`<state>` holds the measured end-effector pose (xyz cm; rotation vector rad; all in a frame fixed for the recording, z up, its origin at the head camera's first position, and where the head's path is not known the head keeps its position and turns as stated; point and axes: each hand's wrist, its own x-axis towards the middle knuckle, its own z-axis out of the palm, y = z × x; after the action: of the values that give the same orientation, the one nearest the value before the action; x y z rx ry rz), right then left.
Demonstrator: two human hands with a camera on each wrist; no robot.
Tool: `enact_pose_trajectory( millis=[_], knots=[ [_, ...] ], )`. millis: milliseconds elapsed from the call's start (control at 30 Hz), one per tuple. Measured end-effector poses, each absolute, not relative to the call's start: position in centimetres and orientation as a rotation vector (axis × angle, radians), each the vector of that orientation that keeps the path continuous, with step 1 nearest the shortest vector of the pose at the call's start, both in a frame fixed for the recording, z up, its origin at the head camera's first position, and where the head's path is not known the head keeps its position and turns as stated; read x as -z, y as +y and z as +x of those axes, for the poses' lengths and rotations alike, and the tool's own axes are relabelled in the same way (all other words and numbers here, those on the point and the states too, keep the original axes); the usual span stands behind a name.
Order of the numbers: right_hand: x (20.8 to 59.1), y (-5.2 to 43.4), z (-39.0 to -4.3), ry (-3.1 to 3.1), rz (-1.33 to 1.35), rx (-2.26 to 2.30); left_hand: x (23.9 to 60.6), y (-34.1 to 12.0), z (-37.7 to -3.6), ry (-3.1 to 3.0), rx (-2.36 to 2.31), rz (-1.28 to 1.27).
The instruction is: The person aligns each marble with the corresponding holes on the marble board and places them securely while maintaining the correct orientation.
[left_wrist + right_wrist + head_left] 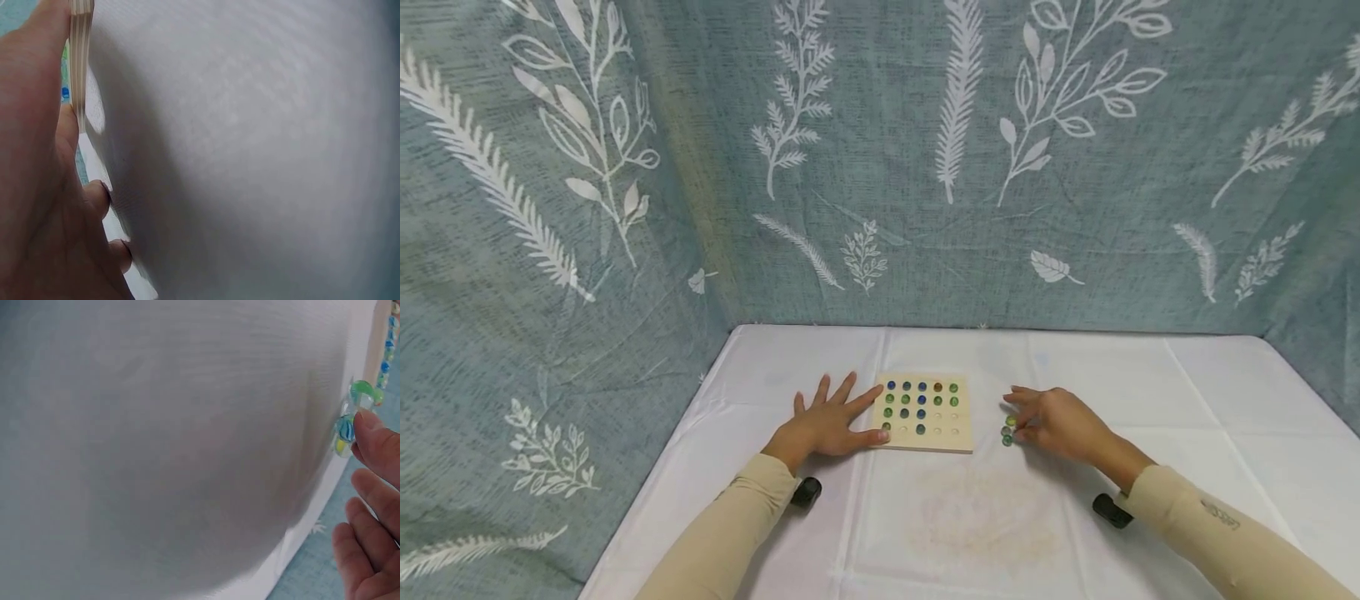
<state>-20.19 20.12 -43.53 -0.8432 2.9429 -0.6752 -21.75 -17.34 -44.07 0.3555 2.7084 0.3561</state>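
Note:
A square wooden board (934,418) with rows of holes lies on the white cloth, and several blue, green and one orange marble (937,387) sit in its far rows. My left hand (829,423) lies flat with fingers spread, thumb and forefinger against the board's left edge (79,59). My right hand (1051,422) rests to the board's right with its fingers loosely bent. A fingertip (370,428) touches a small cluster of loose marbles (1008,432), which in the right wrist view are a green marble (362,392) and a blue one (345,429). No pinch shows.
A white cloth (1000,517) covers the table, creased, with a faint stain near the front. A blue-grey curtain with white leaf prints (880,167) closes off the back and both sides. Small black wrist cameras (806,490) sit under each beige sleeve.

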Motion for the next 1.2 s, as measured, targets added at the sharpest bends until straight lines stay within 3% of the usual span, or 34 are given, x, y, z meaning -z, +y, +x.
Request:
enact_pose_trajectory(
  millis=[467,1200],
  knots=[
    [43.5,20.1,-20.0,2.997,-0.964,0.514,44.0,-17.5,-21.7,2.712,-0.352,0.355],
    [43.0,18.3,-20.5,2.954,-0.98,0.704,43.8,-17.4,-21.6,2.68,-0.353,0.349]
  ],
)
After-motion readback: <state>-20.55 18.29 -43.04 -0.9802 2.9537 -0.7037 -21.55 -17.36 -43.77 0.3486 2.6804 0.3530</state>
